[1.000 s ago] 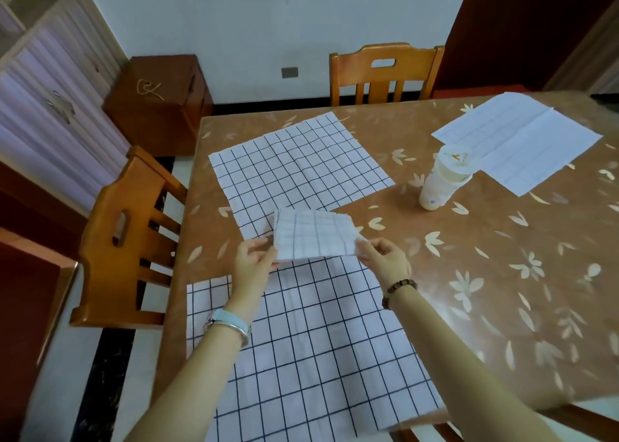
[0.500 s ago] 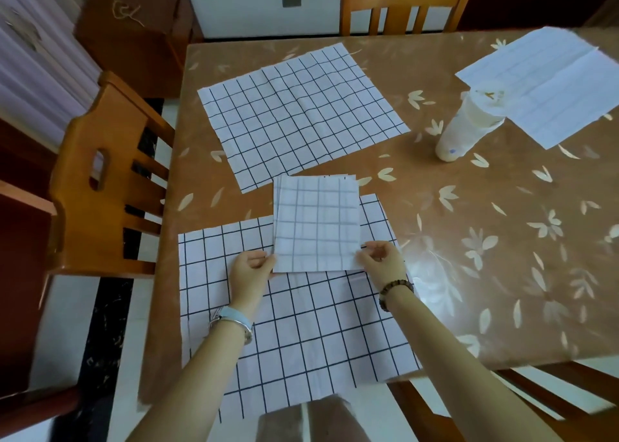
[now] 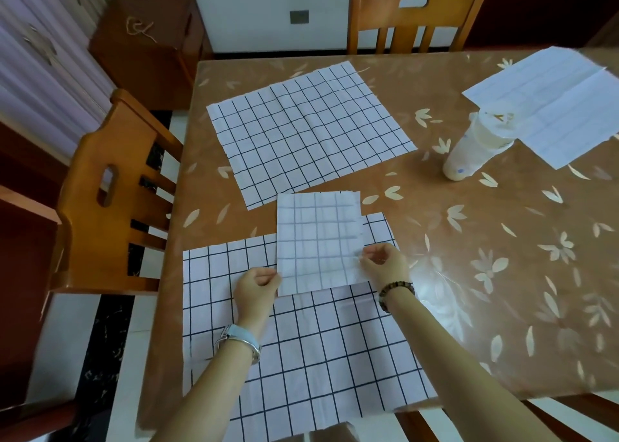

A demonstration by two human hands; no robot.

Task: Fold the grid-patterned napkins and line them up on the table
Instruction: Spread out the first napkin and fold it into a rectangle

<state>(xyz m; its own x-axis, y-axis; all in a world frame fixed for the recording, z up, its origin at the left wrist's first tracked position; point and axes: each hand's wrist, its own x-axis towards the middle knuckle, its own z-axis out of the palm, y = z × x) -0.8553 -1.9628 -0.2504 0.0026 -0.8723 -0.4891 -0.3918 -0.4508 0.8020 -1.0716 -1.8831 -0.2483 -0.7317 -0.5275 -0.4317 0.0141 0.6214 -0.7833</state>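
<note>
Three grid-patterned napkins are in play on the brown leaf-print table (image 3: 469, 274). At centre frame is the folded napkin (image 3: 318, 240), a tall rectangle showing its paler side, so the grid lines look faint and grey, with a few layered edges peeking out along its right side. Its lower half lies over the top edge of the near napkin (image 3: 301, 358), which is spread flat at the bottom of the frame with crisp black lines on white and hangs a bit past the table edge. Left hand (image 3: 256, 284) has fingers curled in, pinching the folded one's lower-left corner; right hand (image 3: 385, 262) does likewise, pinching the right edge near the bottom. Higher up, just left of centre, the far napkin (image 3: 308, 133) lies open and flat, slightly rotated, with fold creases visible. Over at the upper right there's a pale cup (image 3: 475, 146) touching a lined paper sheet (image 3: 556, 106).
</note>
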